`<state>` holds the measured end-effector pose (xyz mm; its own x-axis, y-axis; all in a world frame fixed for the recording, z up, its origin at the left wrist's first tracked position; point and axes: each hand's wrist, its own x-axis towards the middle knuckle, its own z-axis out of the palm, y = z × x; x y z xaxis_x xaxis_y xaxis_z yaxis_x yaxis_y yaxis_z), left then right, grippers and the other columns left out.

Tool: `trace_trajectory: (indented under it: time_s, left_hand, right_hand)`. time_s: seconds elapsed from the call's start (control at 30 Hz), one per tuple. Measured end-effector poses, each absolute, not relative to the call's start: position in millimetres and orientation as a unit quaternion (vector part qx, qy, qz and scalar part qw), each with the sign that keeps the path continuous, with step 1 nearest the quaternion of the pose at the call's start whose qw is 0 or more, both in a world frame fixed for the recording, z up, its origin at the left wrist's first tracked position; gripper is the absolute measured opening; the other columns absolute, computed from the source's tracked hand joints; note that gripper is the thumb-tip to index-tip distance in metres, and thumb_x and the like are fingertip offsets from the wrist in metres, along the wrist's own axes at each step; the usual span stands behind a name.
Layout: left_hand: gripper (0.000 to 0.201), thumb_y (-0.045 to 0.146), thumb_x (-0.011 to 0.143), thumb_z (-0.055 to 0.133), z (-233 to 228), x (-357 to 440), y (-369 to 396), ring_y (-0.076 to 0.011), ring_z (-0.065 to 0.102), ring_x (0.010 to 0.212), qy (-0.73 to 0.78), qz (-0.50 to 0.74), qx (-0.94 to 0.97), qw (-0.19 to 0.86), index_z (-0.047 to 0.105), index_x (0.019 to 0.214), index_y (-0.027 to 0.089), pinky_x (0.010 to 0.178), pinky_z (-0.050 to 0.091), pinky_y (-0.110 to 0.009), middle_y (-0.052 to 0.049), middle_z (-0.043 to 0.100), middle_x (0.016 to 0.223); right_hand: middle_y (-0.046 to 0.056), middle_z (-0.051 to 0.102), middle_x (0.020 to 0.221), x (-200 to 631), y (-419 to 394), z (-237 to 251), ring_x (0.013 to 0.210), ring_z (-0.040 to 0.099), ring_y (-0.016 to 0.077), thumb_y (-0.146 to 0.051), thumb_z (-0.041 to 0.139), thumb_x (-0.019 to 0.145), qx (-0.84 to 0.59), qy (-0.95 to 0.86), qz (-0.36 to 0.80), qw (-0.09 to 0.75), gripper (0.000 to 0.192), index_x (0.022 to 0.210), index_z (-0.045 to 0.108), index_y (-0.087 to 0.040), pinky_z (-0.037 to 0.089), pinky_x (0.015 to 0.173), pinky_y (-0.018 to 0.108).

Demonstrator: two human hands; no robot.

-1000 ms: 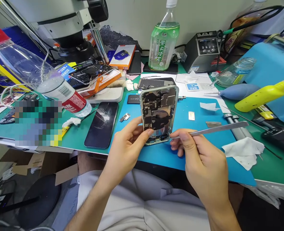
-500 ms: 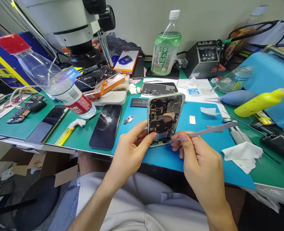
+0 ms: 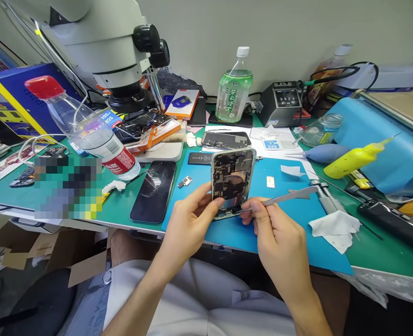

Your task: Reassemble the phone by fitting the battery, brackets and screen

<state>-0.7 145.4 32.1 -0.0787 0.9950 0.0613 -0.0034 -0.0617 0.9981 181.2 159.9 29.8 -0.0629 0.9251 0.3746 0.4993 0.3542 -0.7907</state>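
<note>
My left hand (image 3: 187, 224) grips the opened phone (image 3: 232, 181), tilted upright over the blue mat (image 3: 290, 219), fingers clamped on its lower edge. My right hand (image 3: 279, 235) pinches tweezers (image 3: 290, 197), tip at the phone's bottom.

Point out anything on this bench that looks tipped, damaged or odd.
The red-capped clear bottle leans steeply at the left instead of standing upright like the green tea bottle. The opened phone is held upright in the left hand, its internals exposed.

Opened phone (image 3: 233, 182) — shiny metal frame, dark matt circuit parts inside. Slim tweezers (image 3: 290, 196) of brushed metal. Smooth matt blue mat (image 3: 283, 224); crumpled white paper tissue (image 3: 334, 227) — soft, creased.
</note>
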Motion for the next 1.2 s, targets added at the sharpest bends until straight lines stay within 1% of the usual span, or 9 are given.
trace_trajectory:
  time_s: [0.13,0.3,0.43,0.57,0.73,0.9,1.03,1.1,1.2]
  left_hand:
    - [0.032,0.038,0.105,0.071,32.2,-0.7,145.4,-0.0222,0.077,0.109,0.506,0.534,0.486,0.471,0.075,0.132,0.022,0.09,0.057,-0.026,-0.004,0.083,0.117]
    - [0.028,0.04,0.104,0.072,33.6,0.1,145.0,-0.0211,0.077,0.102,0.514,0.533,0.487,0.463,0.076,0.124,0.021,0.087,0.057,-0.025,-0.004,0.084,0.112]
    - [0.031,0.039,0.105,0.071,34.2,0.3,145.1,-0.0201,0.076,0.102,0.514,0.53,0.492,0.462,0.076,0.13,0.022,0.087,0.056,-0.024,-0.004,0.084,0.114]
    - [0.033,0.035,0.106,0.069,34.8,0.1,145.6,-0.0178,0.075,0.104,0.507,0.529,0.495,0.467,0.075,0.137,0.024,0.089,0.054,-0.022,-0.002,0.083,0.117]
    - [0.033,0.037,0.106,0.07,34.8,0.1,145.5,-0.0177,0.075,0.101,0.508,0.53,0.49,0.471,0.075,0.135,0.023,0.087,0.053,-0.022,-0.002,0.084,0.112]
    - [0.036,0.039,0.106,0.07,33.1,0.6,145.7,-0.0197,0.074,0.102,0.509,0.526,0.495,0.467,0.074,0.137,0.022,0.086,0.053,-0.024,-0.003,0.083,0.111]
    - [0.038,0.039,0.107,0.068,31.7,0.5,146.5,-0.0203,0.073,0.101,0.508,0.524,0.502,0.463,0.073,0.14,0.02,0.085,0.052,-0.024,-0.002,0.081,0.1]
    - [0.038,0.038,0.107,0.068,31.0,0.3,146.8,-0.0198,0.073,0.101,0.506,0.524,0.502,0.466,0.073,0.14,0.02,0.085,0.052,-0.024,-0.003,0.082,0.103]
    - [0.036,0.036,0.106,0.068,30.1,0.4,146.8,-0.0188,0.073,0.101,0.503,0.529,0.5,0.466,0.073,0.138,0.02,0.086,0.052,-0.023,-0.004,0.083,0.113]
  right_hand:
    - [0.004,0.077,0.082,181.7,159.2,31.5,0.062,0.065,0.0177,-0.049,0.052,0.114,-0.51,-0.693,0.242,0.448,0.039,0.095,0.076,-0.024,0.052,0.061,0.031]
    - [0.005,0.077,0.081,182.4,159.9,29.0,0.067,0.069,0.0199,-0.05,0.051,0.114,-0.512,-0.692,0.239,0.45,0.04,0.095,0.075,-0.024,0.053,0.062,0.032]
    - [0.005,0.075,0.077,182.9,160.5,27.3,0.062,0.066,0.0192,-0.05,0.051,0.114,-0.52,-0.685,0.235,0.452,0.041,0.094,0.074,-0.024,0.049,0.058,0.032]
    - [0.004,0.075,0.078,183.7,160.7,28.7,0.061,0.064,0.0178,-0.05,0.05,0.115,-0.517,-0.687,0.238,0.452,0.042,0.093,0.074,-0.024,0.049,0.058,0.031]
    - [0.003,0.077,0.081,184.5,160.3,30.3,0.061,0.066,0.017,-0.049,0.05,0.115,-0.502,-0.697,0.246,0.449,0.041,0.094,0.075,-0.024,0.05,0.057,0.03]
    - [0.004,0.076,0.08,183.7,161.2,28.2,0.069,0.072,0.0186,-0.049,0.05,0.115,-0.503,-0.698,0.239,0.451,0.041,0.092,0.074,-0.024,0.054,0.065,0.03]
    - [0.004,0.075,0.077,183.5,162.9,25.2,0.064,0.068,0.0189,-0.051,0.049,0.115,-0.519,-0.687,0.233,0.453,0.043,0.092,0.073,-0.024,0.051,0.061,0.031]
    - [0.004,0.075,0.076,184.1,163.3,24.8,0.062,0.066,0.0185,-0.051,0.049,0.115,-0.521,-0.684,0.235,0.453,0.044,0.092,0.075,-0.024,0.05,0.059,0.03]
    - [0.002,0.075,0.076,185.6,162.6,26.1,0.061,0.065,0.017,-0.052,0.049,0.115,-0.516,-0.685,0.244,0.452,0.045,0.092,0.076,-0.025,0.049,0.058,0.029]
